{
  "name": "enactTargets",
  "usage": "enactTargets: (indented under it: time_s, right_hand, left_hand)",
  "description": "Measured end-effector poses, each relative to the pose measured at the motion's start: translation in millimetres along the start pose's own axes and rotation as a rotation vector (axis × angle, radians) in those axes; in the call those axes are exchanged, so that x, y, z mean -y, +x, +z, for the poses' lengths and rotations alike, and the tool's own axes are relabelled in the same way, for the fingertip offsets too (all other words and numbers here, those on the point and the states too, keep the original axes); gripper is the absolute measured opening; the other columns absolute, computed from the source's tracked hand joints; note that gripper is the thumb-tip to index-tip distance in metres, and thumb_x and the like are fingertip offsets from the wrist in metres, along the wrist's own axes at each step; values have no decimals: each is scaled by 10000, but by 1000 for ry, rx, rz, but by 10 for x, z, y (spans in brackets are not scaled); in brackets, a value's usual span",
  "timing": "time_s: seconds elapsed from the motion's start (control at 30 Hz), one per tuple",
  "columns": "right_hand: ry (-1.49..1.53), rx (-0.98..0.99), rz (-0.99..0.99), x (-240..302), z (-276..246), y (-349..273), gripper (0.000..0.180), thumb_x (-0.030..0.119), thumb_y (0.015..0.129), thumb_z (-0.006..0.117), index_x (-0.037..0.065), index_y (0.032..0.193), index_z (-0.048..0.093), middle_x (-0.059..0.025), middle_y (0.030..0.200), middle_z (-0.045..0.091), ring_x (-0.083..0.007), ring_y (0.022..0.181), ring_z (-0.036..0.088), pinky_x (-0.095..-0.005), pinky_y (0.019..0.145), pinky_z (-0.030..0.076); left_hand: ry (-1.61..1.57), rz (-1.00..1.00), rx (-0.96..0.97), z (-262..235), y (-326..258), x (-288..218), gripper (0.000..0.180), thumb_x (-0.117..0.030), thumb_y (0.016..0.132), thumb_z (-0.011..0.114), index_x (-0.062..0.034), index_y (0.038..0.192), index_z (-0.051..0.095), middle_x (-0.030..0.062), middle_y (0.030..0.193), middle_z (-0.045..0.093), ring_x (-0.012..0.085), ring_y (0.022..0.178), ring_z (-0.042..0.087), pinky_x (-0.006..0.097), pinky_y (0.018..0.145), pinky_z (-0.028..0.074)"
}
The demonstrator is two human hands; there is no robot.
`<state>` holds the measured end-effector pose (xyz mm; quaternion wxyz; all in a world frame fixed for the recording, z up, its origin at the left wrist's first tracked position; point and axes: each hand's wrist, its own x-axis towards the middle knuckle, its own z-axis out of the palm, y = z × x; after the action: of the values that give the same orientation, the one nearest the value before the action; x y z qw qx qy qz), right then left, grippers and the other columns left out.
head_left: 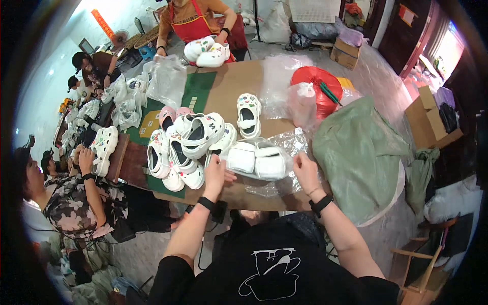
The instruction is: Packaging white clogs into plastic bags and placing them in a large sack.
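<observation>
Seen from above, a person's left hand [217,173] at nine o'clock and right hand [306,170] at three o'clock each pinch an edge of a clear plastic bag [284,147], steadying a pair of white clogs [255,160] inside on the cardboard-covered table [239,81].

Heap of white clogs [188,147] crowded the table [239,81] on the left; green sack [358,152] walled the right; bare cardboard lay open beyond the lone clog [248,115]
</observation>
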<state>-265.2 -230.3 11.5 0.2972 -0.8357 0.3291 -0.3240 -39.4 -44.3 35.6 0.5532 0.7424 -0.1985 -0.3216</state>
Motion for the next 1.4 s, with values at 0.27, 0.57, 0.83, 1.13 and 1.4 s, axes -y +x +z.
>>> enactTargets:
  time_s: [0.27, 0.57, 0.83, 1.13, 1.4]
  right_hand:
    - [163, 68, 58, 543, -611, 82, 187, -2, 800, 523, 63, 970, 569, -112, 651, 514, -222, 566, 536, -329, 556, 423]
    - [214, -227, -85, 498, -852, 615, 256, 10, 835, 507, 52, 1077, 580, -169, 879, 609, -289, 751, 605, -344, 676, 468]
    - [96, -37, 54, 276, -1043, -456, 440, 31, 851, 549, 86, 1286, 509, -161, 852, 613, -286, 735, 611, -341, 696, 487]
    - [31, 315, 492, -606, -393, -1447, 517, 394, 902, 500, 41, 1277, 464, -245, 1197, 528, -390, 1136, 495, -421, 958, 409]
    - [281, 491, 743, -457, 618, -1418, 987, 685, 744, 575, -62, 1337, 318, -345, 1218, 502, -403, 1137, 521, -404, 967, 403]
  left_hand:
    - [-62, -82, 220, -215, -476, -286, 86, -90, 965, 422, -35, 973, 356, 213, 636, 613, 259, 499, 639, 295, 402, 496]
    - [-171, 211, 141, 54, -151, -977, 120, -142, 966, 457, -47, 992, 390, 185, 753, 620, 264, 628, 674, 286, 544, 541]
    - [-142, 75, 261, 8, -675, 63, 157, -55, 940, 509, 10, 1053, 423, 128, 973, 602, 216, 880, 647, 317, 758, 546]
    - [50, -370, 457, -43, -319, 1193, 398, -240, 923, 585, -67, 1242, 421, 78, 1026, 596, 106, 747, 551, 207, 602, 437]
    - [202, -610, 638, -67, 62, 1098, 546, -410, 899, 589, -124, 1310, 371, 43, 1056, 551, 168, 893, 567, 316, 675, 491]
